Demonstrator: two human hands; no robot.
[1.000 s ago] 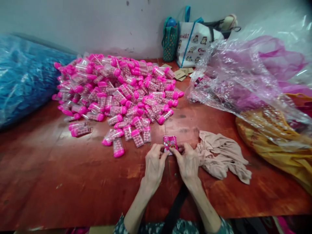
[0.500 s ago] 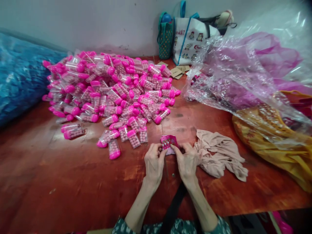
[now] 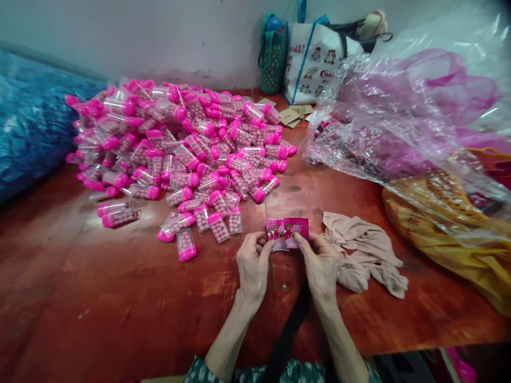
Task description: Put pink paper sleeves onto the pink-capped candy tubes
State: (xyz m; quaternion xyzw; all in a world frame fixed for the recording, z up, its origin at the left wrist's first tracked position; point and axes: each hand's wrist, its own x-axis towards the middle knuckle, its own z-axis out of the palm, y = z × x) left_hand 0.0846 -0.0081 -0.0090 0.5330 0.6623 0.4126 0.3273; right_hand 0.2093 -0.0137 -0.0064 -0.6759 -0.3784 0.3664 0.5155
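Observation:
My left hand (image 3: 252, 266) pinches the left end of some small pink printed labels (image 3: 284, 227), thumb on top and fingers curled. My right hand (image 3: 322, 266) grips their right side with its thumb pressed on the printed face. The labels look like two overlapping pieces, one fanned out to the right; I cannot tell how many lie beneath. Just beyond my left hand lie clear pink-capped bottles filled with pink beads, the closest being a single bottle (image 3: 186, 244) and another bottle (image 3: 219, 227). A crumpled beige cloth (image 3: 365, 250) rests beside my right hand.
A large heap of pink-capped bottles (image 3: 179, 138) covers the back left of the red-brown table (image 3: 120, 298). Blue plastic wrapping (image 3: 35, 122) borders it on the left. Clear plastic sheeting (image 3: 359, 127), a yellow bag (image 3: 439, 234), cardboard pieces (image 3: 293, 116) and a white tote bag (image 3: 311, 64) stand right and behind.
My right hand has shifted to the right, spreading the pink labels, so a wider printed strip shows between my hands. My left hand has stayed nearly in place.

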